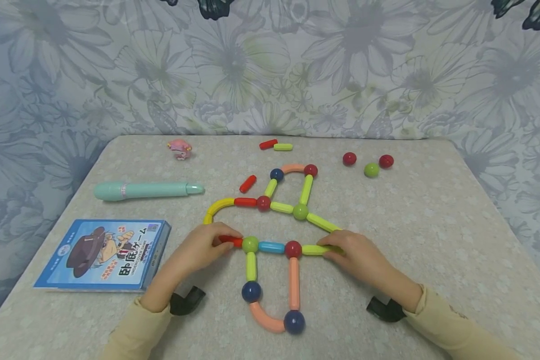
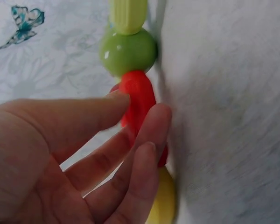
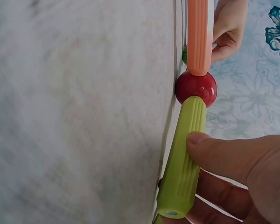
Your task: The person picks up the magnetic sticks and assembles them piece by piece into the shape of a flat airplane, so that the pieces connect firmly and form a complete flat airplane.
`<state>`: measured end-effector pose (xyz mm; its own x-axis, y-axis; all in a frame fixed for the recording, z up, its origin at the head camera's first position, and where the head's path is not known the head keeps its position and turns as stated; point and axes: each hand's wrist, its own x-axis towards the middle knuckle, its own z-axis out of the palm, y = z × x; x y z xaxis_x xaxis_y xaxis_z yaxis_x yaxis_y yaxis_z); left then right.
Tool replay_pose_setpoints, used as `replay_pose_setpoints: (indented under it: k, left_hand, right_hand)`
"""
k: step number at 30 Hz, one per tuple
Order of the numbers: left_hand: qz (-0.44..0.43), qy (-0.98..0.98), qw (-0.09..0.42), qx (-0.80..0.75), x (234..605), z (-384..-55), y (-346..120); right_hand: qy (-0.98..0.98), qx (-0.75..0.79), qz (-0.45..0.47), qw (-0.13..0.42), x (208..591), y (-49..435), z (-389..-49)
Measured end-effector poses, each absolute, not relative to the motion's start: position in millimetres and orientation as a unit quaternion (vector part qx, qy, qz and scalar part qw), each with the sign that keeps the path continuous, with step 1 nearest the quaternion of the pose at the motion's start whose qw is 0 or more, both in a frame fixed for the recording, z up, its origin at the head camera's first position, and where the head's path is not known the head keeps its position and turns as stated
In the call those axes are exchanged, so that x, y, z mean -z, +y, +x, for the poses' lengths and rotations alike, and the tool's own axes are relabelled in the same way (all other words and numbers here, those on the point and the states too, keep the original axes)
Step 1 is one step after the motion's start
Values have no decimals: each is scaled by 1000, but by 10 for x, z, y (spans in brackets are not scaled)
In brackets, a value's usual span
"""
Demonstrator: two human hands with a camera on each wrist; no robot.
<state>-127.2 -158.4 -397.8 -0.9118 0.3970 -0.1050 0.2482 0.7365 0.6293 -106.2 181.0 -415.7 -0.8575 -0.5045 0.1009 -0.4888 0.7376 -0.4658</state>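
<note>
My left hand (image 1: 201, 248) pinches a red magnetic stick (image 2: 141, 100) between thumb and fingers; it joins a green ball (image 1: 250, 244) and, in the left wrist view, a yellow piece (image 2: 164, 198). My right hand (image 1: 359, 254) grips a lime magnetic stick (image 3: 183, 158), one end against a red ball (image 3: 196, 88). A blue stick (image 1: 271, 247) links those two balls. Below hangs a loop with dark blue balls and a curved orange stick (image 1: 266, 320). Behind lies a second run with a curved yellow stick (image 1: 218, 207) and another lime stick (image 1: 322, 222), its right end near my right fingers.
Loose red sticks (image 1: 248, 183) and a lime stick (image 1: 283, 147) lie toward the back. Two red balls and a green ball (image 1: 371, 170) sit at back right. On the left are a blue game box (image 1: 108, 255), a mint pen-shaped object (image 1: 153, 190) and a pink figurine (image 1: 180, 149).
</note>
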Motion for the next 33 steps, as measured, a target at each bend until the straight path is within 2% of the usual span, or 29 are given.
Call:
replay_pose_setpoints:
  k: [2,6,8,16,33]
  left_hand:
    - [161,932,105,-308,3934,-1292,-1623]
    - [102,963,41,-247,3841,-1397,-1715]
    - [72,975,27,-210,3816,-1479,-1738]
    - [24,979,97,-178,3844,-1765,-1712]
    - [17,982,93,-163,3904,-1899,-1837]
  right_hand:
    - [931,247,-268,18,4161,1804,-1066]
    - [932,246,-264,22,4161,1815,-1079]
    - [934,244,-260,25,4160,1828,-1083]
    - [935,238,-260,31,4156,1825,-1072]
    - [934,240,-264,20,4162,1702,-1094]
